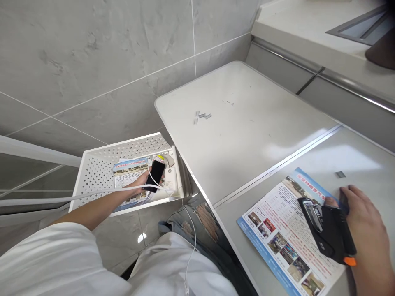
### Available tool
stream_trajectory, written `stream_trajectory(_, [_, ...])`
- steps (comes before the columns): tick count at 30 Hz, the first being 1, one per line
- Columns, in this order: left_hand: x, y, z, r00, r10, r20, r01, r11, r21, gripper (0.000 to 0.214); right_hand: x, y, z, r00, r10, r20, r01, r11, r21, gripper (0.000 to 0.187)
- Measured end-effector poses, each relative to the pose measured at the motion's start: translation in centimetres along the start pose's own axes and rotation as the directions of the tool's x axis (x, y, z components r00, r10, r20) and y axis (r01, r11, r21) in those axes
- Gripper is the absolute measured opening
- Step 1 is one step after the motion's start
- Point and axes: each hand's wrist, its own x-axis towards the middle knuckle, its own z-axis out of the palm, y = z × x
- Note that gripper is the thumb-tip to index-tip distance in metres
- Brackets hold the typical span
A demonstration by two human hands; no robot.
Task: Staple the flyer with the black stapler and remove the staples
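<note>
My left hand [141, 181] reaches over a white perforated basket and holds a black smartphone [155, 176] with a dark screen. A white cable crosses in front of the phone. On the table, my right hand [368, 230] is wrapped round a black stapler [327, 236] with an orange tip, its thumb partly hidden behind it. Beneath the stapler lies a printed leaflet [277, 224] with blue edges, red text and small photos. A short grey strip of staples [340, 174] rests just beyond the right hand's fingers.
More staple strips [202, 115] and tiny bits lie on the white folding table [240, 152]. In the basket [95, 172] are a similar leaflet [131, 166] and a white box [170, 179]. A counter [286, 24] edges the back right; a tiled wall [123, 45] stands behind.
</note>
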Motion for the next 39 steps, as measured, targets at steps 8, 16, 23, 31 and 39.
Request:
stream_trajectory(8, [1.0,-0.4,-0.4,0.999,0.013,0.049,-0.007,0.990,-0.138,0.073,-0.2,-0.6,-0.3,0.999,0.039,0.011,-0.040,0.999,0.015,0.068])
stream_trajectory(16, [1.7,-0.9,-1.4,0.994,-0.012,0.105,0.029,0.986,-0.164,0.079,-0.3,-0.2,0.0,0.999,0.045,0.011,-0.045,0.998,0.038,0.069])
stream_trajectory(23, [1.9,-1.0,-1.5,0.995,0.005,0.102,0.014,0.983,-0.184,0.064,0.0,-0.5,0.1,0.996,0.072,-0.046,-0.069,0.995,0.070,0.084])
stream_trajectory(31, [2.5,-1.2,-1.8,0.989,0.044,0.145,-0.007,0.970,-0.241,0.060,0.1,0.5,0.5,0.998,0.052,-0.041,-0.050,0.998,0.042,0.084])
stream_trajectory(39, [2.4,-1.1,-1.7,0.990,0.022,0.136,0.006,0.979,-0.204,0.062,0.3,2.7,1.8,0.995,-0.024,-0.097,0.029,0.998,0.049,0.081])
